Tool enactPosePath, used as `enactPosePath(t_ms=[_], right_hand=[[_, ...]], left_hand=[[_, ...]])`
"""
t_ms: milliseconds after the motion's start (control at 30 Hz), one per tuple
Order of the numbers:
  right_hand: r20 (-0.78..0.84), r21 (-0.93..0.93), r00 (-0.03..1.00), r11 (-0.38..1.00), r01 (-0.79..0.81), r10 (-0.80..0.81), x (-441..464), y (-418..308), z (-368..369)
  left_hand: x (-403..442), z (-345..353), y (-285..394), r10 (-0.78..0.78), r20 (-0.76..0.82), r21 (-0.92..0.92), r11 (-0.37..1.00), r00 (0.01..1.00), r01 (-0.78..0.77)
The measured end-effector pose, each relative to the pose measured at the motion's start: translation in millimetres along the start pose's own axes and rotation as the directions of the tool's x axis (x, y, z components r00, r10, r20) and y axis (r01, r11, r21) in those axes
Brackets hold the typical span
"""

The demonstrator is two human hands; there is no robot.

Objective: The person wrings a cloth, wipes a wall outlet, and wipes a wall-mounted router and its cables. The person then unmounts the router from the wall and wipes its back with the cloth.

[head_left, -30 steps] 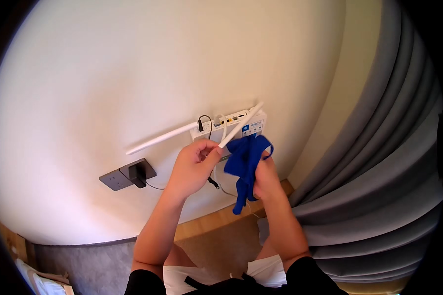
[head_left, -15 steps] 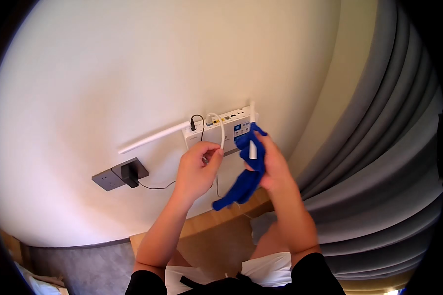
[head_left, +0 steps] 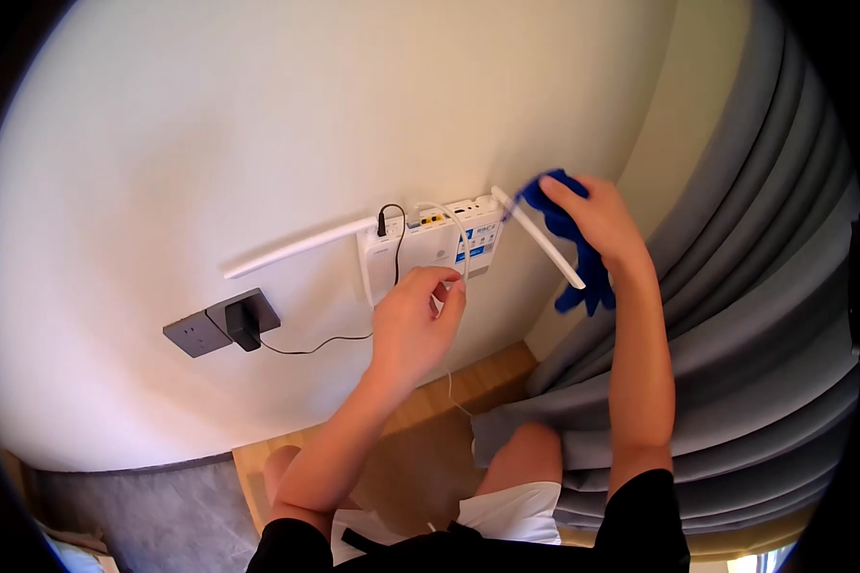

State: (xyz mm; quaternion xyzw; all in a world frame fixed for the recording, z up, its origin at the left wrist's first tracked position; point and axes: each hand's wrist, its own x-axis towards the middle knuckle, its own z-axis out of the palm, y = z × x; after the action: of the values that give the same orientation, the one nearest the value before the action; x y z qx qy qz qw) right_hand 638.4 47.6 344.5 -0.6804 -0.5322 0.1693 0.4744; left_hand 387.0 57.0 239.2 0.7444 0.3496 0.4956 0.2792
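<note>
A white router (head_left: 377,258) is mounted on the wall, its ports along the top edge. My left hand (head_left: 416,320) is closed in a pinch on a white cable (head_left: 466,234) that loops down from those ports. In my right hand (head_left: 597,220) is a blue cloth (head_left: 566,224), gripped near its top and hanging down behind the router's right antenna (head_left: 537,237). That white antenna slants down and to the right, away from the router body. The left antenna (head_left: 301,248) stretches out to the left along the wall.
A grey wall socket (head_left: 196,334) with a black power adapter (head_left: 243,325) sits lower left. Its thin black cord (head_left: 315,350) runs toward the router. Grey curtains (head_left: 736,353) hang at the right. A wooden ledge (head_left: 497,377) lies below.
My right hand has moved up and right with the blue cloth. The right antenna, hanging straight down before, now slants out to the right. My left hand stays on the white cable.
</note>
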Motion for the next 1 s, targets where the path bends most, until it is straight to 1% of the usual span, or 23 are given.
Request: enactPosePath(t_ms=[33,67,100,133,200,233,300,367,433,533,567,633,767,833,867,933,967,1000], right_hand=[[0.0,0.001,1.0,1.0,-0.004,0.004,9.6,-7.4,8.3],[0.021,-0.205,0.996,0.974,0.094,-0.092,19.2,-15.0,18.3],[0.061,-0.4,0.982,0.897,0.19,-0.181,27.8,-21.0,26.0],[0.057,-0.402,0.982,0.896,0.189,-0.181,36.5,-22.3,31.9],[0.209,-0.587,0.953,0.752,0.3,-0.218,43.7,-27.6,44.3],[0.227,-0.625,0.968,0.746,0.231,-0.11,45.2,-30.3,45.4],[0.246,-0.641,0.965,0.731,0.236,-0.095,50.0,-27.8,48.5],[0.263,-0.657,0.961,0.715,0.241,-0.082,50.9,-25.6,50.0],[0.264,-0.716,0.954,0.633,0.294,-0.144,49.5,-23.8,50.9],[0.275,-0.724,0.947,0.613,0.317,-0.164,54.9,-13.1,50.4],[0.272,-0.726,0.949,0.613,0.311,-0.159,51.2,-15.7,48.9],[0.322,-0.719,0.946,0.637,0.277,-0.047,45.6,-25.9,43.4],[0.337,-0.725,0.941,0.63,0.277,-0.026,31.2,-27.6,34.0],[0.328,-0.667,0.945,0.708,0.233,-0.002,18.8,-26.2,29.1],[0.322,-0.669,0.947,0.707,0.229,-0.002,13.4,-25.4,26.1],[0.347,-0.575,0.938,0.794,0.196,0.02,4.1,-23.3,19.5],[0.364,-0.512,0.93,0.846,0.148,0.058,-1.9,-24.4,15.8],[0.361,-0.513,0.931,0.846,0.147,0.058,-6.6,-23.2,12.9]], left_hand=[[-3.9,-0.5,1.5,-0.016,0.015,-0.016,1.0,1.0,0.016],[-7.3,-1.1,1.9,-0.027,0.028,-0.031,0.999,0.999,0.028],[-11.2,-2.2,1.1,-0.023,0.028,-0.032,0.999,0.999,0.024],[-15.5,-3.6,-0.1,-0.011,0.052,-0.026,1.0,0.999,0.012],[-20.7,-5.4,-1.0,0.002,0.083,-0.023,1.0,0.997,0.0],[-23.1,-5.7,0.0,-0.006,0.094,-0.034,0.999,0.996,0.009],[-26.6,-4.5,-0.4,-0.015,0.11,-0.05,0.999,0.994,0.02],[-29.6,-1.2,-2.7,0.011,0.11,-0.08,0.997,0.994,-0.002],[-31.8,0.7,-3.6,0.028,0.109,-0.09,0.996,0.994,-0.018],[-34.6,3.7,-3.8,0.034,0.106,-0.102,0.995,0.994,-0.023],[-34.4,4.6,-3.5,0.027,0.102,-0.1,0.995,0.994,-0.017],[-32.6,6.5,-0.3,0.021,0.107,-0.122,0.992,0.994,-0.008],[-30.4,15.0,4.4,0.02,0.121,-0.187,0.982,0.993,0.003],[-33.2,20.6,2.1,0.026,0.124,-0.208,0.978,0.992,0.0],[-34.2,22.1,0.6,0.028,0.122,-0.225,0.974,0.992,0.0],[-35.4,23.1,-2.2,0.025,0.129,-0.226,0.974,0.991,0.005],[-36.4,23.1,-2.8,0.016,0.137,-0.226,0.974,0.99,0.016],[-36.6,23.2,-2.7,0.019,0.138,-0.227,0.974,0.99,0.013]])
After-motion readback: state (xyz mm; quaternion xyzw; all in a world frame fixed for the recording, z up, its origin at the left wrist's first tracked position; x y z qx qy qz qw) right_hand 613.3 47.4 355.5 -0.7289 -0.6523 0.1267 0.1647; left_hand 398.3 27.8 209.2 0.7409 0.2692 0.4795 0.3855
